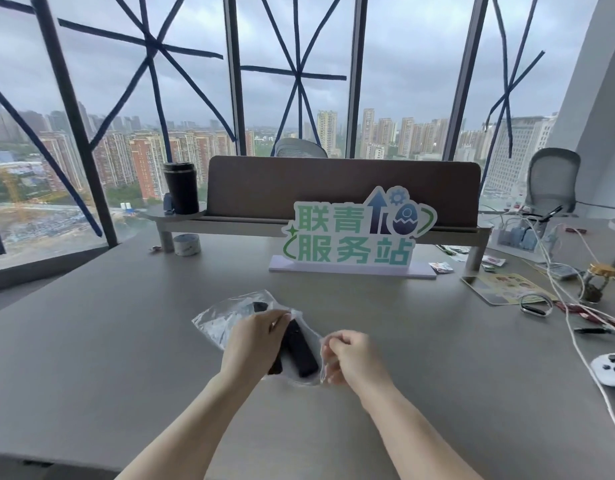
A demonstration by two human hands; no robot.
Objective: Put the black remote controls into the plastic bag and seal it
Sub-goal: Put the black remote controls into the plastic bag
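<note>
A clear plastic bag (218, 318) lies on the grey table (126, 323) in front of me. A black remote control (300, 353) lies inside it, its near end toward me. A second black remote (275, 367) lies beside it, mostly hidden under my left hand. Another dark shape (259, 306) shows through the bag's far part. My left hand (255, 337) rests on the bag and pinches it over the remotes. My right hand (347, 355) pinches the bag's near right edge between thumb and fingers.
A green-lettered sign (354, 233) stands behind the bag. A tape roll (186, 244) and a black tumbler (181, 187) are at the back left. Cables (576, 323), a wristband (536, 305), a jar (597, 282) and a white game controller (610, 370) crowd the right side.
</note>
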